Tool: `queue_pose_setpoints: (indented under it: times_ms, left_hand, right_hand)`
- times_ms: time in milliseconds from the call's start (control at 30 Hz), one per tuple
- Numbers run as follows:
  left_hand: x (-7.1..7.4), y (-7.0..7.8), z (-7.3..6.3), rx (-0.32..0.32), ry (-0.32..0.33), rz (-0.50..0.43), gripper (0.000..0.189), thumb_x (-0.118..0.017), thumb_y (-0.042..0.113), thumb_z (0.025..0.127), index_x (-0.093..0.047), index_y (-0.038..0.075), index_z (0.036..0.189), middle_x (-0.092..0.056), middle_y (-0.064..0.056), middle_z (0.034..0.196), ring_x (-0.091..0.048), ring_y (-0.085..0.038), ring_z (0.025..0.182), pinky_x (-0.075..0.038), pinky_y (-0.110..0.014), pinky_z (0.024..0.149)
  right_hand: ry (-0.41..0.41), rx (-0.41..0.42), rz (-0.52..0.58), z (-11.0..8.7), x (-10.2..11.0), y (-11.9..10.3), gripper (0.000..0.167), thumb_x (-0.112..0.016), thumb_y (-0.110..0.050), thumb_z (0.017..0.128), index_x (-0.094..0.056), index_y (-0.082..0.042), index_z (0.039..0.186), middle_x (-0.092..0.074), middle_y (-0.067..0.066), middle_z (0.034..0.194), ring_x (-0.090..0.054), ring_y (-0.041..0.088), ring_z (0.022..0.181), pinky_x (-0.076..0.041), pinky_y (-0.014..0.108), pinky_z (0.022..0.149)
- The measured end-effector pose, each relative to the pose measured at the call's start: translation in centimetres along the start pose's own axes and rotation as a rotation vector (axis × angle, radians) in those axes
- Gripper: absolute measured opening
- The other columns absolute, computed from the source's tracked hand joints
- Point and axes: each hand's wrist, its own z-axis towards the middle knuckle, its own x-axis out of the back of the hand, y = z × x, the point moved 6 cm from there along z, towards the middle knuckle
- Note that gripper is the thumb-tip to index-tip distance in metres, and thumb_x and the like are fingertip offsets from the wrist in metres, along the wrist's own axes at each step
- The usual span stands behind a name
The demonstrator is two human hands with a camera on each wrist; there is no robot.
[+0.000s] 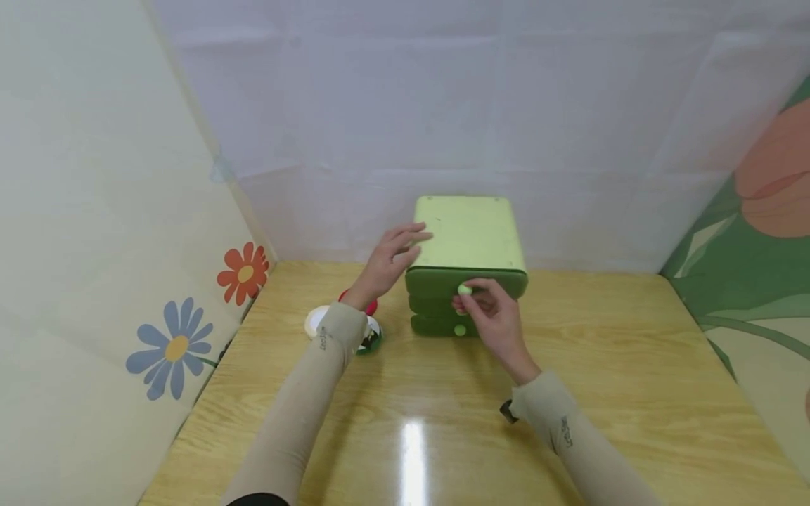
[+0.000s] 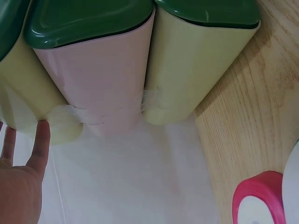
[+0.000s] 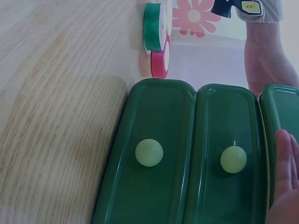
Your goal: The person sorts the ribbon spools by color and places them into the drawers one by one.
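A small three-tier drawer box (image 1: 468, 232) stands on the table, with a pale green top and dark green drawer fronts (image 3: 161, 112). My right hand (image 1: 496, 316) pinches the round pale green knob (image 1: 465, 289) of the top drawer between thumb and index finger. On the upper left edge of the box rests my left hand (image 1: 389, 260), its fingers extended over the top. In the left wrist view, its fingers (image 2: 41, 144) touch the yellowish side of the top tier; the middle tier (image 2: 93, 79) is pink. Both lower knobs (image 3: 149, 152) show in the right wrist view. The drawers look closed.
Left of the box, partly behind my left forearm, lie ribbon spools: a pink-red one (image 2: 259, 196), a green one (image 3: 153, 27) and a white one (image 1: 314, 322). A white cloth (image 1: 392, 105) hangs behind the table (image 1: 601, 330). Flower-print panels (image 1: 95, 176) stand at both sides.
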Motion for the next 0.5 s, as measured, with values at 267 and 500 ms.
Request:
queue_pose_setpoints:
  times_ms: [267,500]
  left_hand:
    - [0.15,0.09,0.13,0.003,-0.007,-0.002,0.038,-0.053,0.026,0.107,-0.063,0.016,0.143,-0.045,0.002,0.161,-0.036,-0.02,0.149,-0.045,-0.048,0.116]
    - [0.05,0.09,-0.02,0.013,-0.005,-0.001,0.038,-0.053,0.027,0.108,-0.063,0.017,0.143,-0.045,0.004,0.161,-0.036,-0.018,0.149,-0.045,-0.047,0.116]
  right_hand:
    - [0.0,-0.028,-0.02,-0.42,-0.07,0.02,0.023,-0.067,0.001,0.097,-0.063,0.005,0.12,-0.073,0.03,0.102,-0.076,0.011,0.086,-0.064,0.032,0.08]
    - [-0.019,-0.03,-0.046,-0.94,-0.09,-0.35,0.023,-0.066,-0.002,0.099,-0.063,0.003,0.121,-0.074,0.028,0.103,-0.076,0.013,0.088,-0.064,0.034,0.08]
